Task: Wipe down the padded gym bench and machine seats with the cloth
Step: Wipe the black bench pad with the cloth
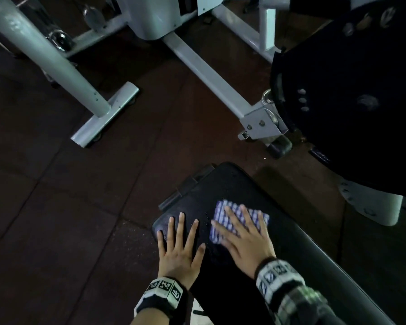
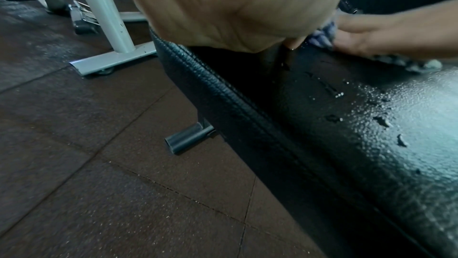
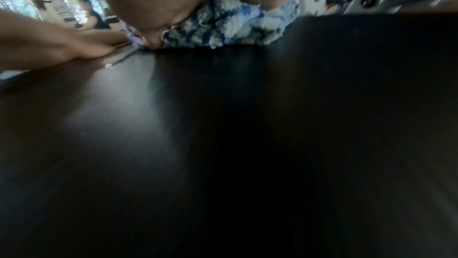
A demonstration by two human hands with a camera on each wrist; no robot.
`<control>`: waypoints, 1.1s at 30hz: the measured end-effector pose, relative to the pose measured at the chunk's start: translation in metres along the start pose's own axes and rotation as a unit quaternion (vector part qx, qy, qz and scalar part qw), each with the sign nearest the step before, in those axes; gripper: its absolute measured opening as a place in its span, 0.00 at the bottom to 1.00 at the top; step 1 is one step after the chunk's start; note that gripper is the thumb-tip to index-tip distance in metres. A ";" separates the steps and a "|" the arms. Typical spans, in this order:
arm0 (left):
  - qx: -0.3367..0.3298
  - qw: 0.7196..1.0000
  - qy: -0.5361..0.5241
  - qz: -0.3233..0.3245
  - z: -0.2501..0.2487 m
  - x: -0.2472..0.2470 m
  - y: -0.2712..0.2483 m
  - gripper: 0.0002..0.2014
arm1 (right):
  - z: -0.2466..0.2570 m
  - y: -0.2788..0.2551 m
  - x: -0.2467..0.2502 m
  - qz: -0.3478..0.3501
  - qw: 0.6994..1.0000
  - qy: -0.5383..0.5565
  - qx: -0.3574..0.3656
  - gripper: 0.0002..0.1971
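A black padded bench runs from the lower right toward the middle of the head view, its far end wet with droplets. A folded blue-and-white checked cloth lies on the pad near that end. My right hand presses flat on the cloth with straight, spread fingers; the cloth bunches under the palm in the right wrist view. My left hand rests flat on the pad's left edge, fingers spread, holding nothing. In the left wrist view the left palm sits above the bench seam.
Grey machine frames stand on the dark rubber floor beyond the bench. A large black padded machine part looms at the upper right. A black bench foot sticks out below the pad. A person sits far off.
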State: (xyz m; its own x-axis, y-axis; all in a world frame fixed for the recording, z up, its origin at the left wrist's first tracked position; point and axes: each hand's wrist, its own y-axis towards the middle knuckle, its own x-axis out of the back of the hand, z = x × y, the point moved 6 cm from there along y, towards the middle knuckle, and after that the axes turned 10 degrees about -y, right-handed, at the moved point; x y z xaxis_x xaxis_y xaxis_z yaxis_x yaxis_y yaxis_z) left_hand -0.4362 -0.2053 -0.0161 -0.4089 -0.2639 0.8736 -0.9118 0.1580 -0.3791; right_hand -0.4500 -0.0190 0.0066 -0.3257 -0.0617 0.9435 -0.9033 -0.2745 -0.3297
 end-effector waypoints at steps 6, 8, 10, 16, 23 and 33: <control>-0.003 1.000 -0.005 0.007 -0.001 0.003 -0.002 0.30 | -0.067 0.008 0.002 0.006 0.990 0.038 -0.132 0.25; -0.015 1.000 -0.025 -0.004 -0.001 0.008 -0.002 0.29 | -0.065 -0.019 -0.006 0.021 0.987 0.034 -0.156 0.25; -0.028 0.998 -0.055 -0.014 0.003 0.016 0.000 0.28 | -0.053 -0.051 -0.019 0.047 0.987 0.033 -0.147 0.25; -0.006 0.995 -0.100 -0.008 0.032 0.025 0.008 0.32 | -0.040 -0.096 -0.025 0.025 0.987 0.012 -0.159 0.25; 0.001 0.994 -0.111 0.011 0.028 0.024 0.008 0.32 | -0.034 -0.007 -0.007 0.002 0.980 0.028 -0.196 0.27; -0.021 0.991 -0.136 -0.002 0.033 0.024 0.010 0.29 | 0.038 -0.072 -0.034 -0.038 0.996 -0.026 0.080 0.29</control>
State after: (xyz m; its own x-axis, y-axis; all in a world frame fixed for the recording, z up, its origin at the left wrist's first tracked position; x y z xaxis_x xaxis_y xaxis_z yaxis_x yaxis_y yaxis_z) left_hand -0.4562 -0.2416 -0.0093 -0.4051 -0.5097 0.7590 -0.9136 0.1949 -0.3568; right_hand -0.3629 -0.0336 -0.0008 -0.2397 -0.0825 0.9673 -0.8675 -0.4292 -0.2516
